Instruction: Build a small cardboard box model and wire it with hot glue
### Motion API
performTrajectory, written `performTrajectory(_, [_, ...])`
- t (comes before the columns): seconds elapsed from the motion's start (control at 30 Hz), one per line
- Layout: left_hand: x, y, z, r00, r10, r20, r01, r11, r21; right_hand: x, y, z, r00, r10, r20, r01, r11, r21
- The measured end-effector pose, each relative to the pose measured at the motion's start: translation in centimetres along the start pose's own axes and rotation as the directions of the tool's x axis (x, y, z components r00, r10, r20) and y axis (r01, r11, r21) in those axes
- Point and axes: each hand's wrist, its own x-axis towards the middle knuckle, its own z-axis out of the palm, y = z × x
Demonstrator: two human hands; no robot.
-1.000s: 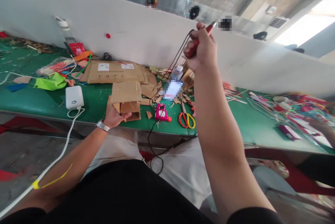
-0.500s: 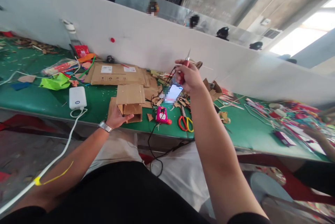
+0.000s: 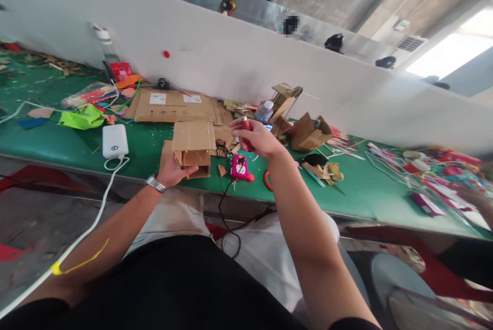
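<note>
A small open-ended cardboard box (image 3: 193,137) stands near the front edge of the green table. My left hand (image 3: 172,169) grips its lower left side, the thumb along the front opening. My right hand (image 3: 257,138) is closed around a red-handled awl (image 3: 246,134), held above the table to the right of the box. The awl's silver collar points up; its thin tip is hard to see now. Below the right hand lies a pink device (image 3: 239,167) with a black cord. Orange scissor handles (image 3: 268,180) show beside my forearm, which hides the rest of the scissors.
Flattened cardboard (image 3: 169,106) lies behind the box. A white power bank (image 3: 115,141) with a cable sits at left. A plastic bottle (image 3: 264,112), a cardboard construction (image 3: 308,133) and scraps stand behind my right arm. Another person's hand (image 3: 472,196) is at far right.
My right hand has come down and left with the awl, from high over the table to close beside the box. My left hand and the box stay nearly where they were.
</note>
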Motion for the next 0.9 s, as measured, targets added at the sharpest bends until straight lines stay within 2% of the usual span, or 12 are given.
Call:
performTrajectory(0.2, [0.1, 0.2, 0.0, 1.0, -0.024, 0.005, 0.024, 1.0, -0.01, -1.1, 2.2, 0.4, 0.985, -0.033, -0.167, 0.003, 0.985, -0.174])
performTrajectory(0.3, [0.2, 0.4, 0.1, 1.0, -0.025, 0.017, 0.025, 1.0, -0.004, -2.2, 3.5, 0.3, 0.961, -0.133, -0.243, 0.056, 0.952, -0.3])
performTrajectory(0.37, [0.2, 0.4, 0.2, 1.0, -0.016, 0.021, 0.016, 1.0, 0.013, -2.9, 4.6, 0.6, 0.932, -0.209, -0.297, 0.111, 0.942, -0.317])
performTrajectory(0.43, [0.2, 0.3, 0.3, 1.0, -0.012, 0.015, 0.011, 0.999, 0.035, -3.4, 5.7, 1.0, 0.851, -0.309, -0.425, 0.186, 0.933, -0.308])
performTrajectory(0.53, [0.1, 0.0, 0.4, 1.0, -0.017, -0.006, 0.018, 0.998, 0.067, -4.0, 6.8, 1.6, 0.611, -0.47, -0.637, 0.302, 0.882, -0.361])
performTrajectory(0.57, [0.1, 0.0, 0.4, 1.0, -0.021, -0.013, 0.022, 0.997, 0.077, -4.2, 6.9, 1.8, 0.541, -0.519, -0.662, 0.334, 0.855, -0.398])
performTrajectory(0.6, [0.1, 0.0, 0.5, 1.0, -0.024, -0.019, 0.026, 0.996, 0.085, -4.4, 6.9, 1.9, 0.492, -0.57, -0.659, 0.364, 0.822, -0.439])
performTrajectory(0.67, [0.1, 0.0, 0.5, 0.999, -0.028, -0.023, 0.03, 0.995, 0.094, -5.1, 6.3, 2.4, 0.44, -0.67, -0.598, 0.428, 0.742, -0.516])
performTrajectory(0.7, [0.1, 0.1, 0.5, 0.999, -0.029, -0.019, 0.031, 0.995, 0.095, -5.5, 5.8, 2.7, 0.426, -0.711, -0.56, 0.467, 0.703, -0.536])
performTrajectory(0.77, [0.2, 0.4, 0.6, 1.0, -0.029, -0.004, 0.029, 0.996, 0.08, -6.5, 4.7, 3.6, 0.439, -0.76, -0.479, 0.556, 0.649, -0.52])
performTrajectory(0.83, [0.3, 0.6, 0.6, 1.0, -0.022, 0.009, 0.021, 0.998, 0.057, -7.3, 3.9, 4.9, 0.489, -0.79, -0.37, 0.634, 0.613, -0.471])
performTrajectory(0.9, [0.4, 0.7, 0.7, 1.0, -0.007, 0.01, 0.006, 0.999, 0.053, -7.8, 3.8, 6.2, 0.544, -0.805, -0.238, 0.658, 0.585, -0.474])
